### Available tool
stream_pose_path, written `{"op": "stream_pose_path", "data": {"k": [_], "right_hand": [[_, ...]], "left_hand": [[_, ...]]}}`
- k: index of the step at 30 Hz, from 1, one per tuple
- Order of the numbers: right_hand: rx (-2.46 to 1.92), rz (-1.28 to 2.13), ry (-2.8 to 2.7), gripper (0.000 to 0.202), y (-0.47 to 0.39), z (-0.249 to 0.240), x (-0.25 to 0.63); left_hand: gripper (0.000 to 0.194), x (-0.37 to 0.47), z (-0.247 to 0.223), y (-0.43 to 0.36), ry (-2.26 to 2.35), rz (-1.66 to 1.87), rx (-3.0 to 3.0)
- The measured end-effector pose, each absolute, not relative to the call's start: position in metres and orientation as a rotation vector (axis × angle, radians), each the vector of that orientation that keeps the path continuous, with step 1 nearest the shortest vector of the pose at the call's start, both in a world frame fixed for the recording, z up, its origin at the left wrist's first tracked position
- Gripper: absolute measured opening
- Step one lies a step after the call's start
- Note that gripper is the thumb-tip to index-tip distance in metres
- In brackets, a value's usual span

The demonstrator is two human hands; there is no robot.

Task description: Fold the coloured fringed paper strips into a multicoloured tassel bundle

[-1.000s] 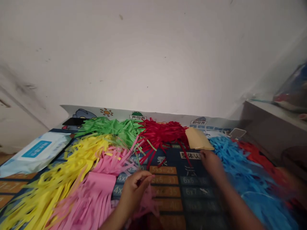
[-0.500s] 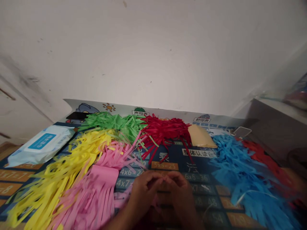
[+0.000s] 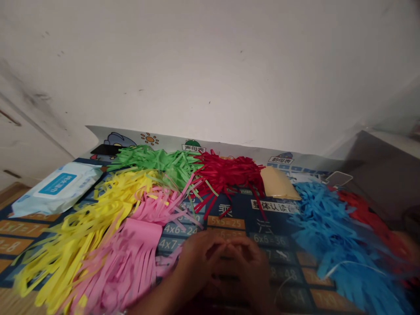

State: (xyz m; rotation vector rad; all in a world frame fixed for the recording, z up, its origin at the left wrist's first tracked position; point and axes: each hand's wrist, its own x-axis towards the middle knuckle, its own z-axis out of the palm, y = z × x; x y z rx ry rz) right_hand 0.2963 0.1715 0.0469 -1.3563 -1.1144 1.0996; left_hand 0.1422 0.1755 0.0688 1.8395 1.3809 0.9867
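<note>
My left hand and my right hand meet at the fingertips at the bottom centre, over a dark printed mat. The fingers of both are pinched together; anything between them is too small and blurred to make out. Nearest to my left hand lies a bundle of pink paper strips. Yellow strips lie left of the pink. Green strips and red strips lie beyond my hands. A pile of blue strips lies to the right.
A wet wipes pack lies at the left, with a black flat object behind it. A tan packet is beside the red strips. More red material lies at the far right. A white wall rises behind.
The camera view has shifted slightly. My hands remain together at the fingertips, a little blurred, and the paper strips lie as before.
</note>
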Motion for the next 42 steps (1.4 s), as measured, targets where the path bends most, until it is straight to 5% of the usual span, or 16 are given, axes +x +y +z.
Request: {"op": "stream_pose_path", "data": {"k": [10,27,42], "right_hand": [[-1.139,1.465,-1.098,0.007,0.178,0.048,0.303],[-1.139,0.863,-1.506,0.010,0.162,0.062,0.314],[-1.182,0.659,-1.598,0.013,0.145,0.065,0.309]], "left_hand": [[0.018,0.131,0.068,0.182,1.168,0.947,1.661],[0.005,0.137,0.069,0.171,1.083,1.246,2.034],[0.031,0.150,0.078,0.168,1.135,1.158,2.213]]}}
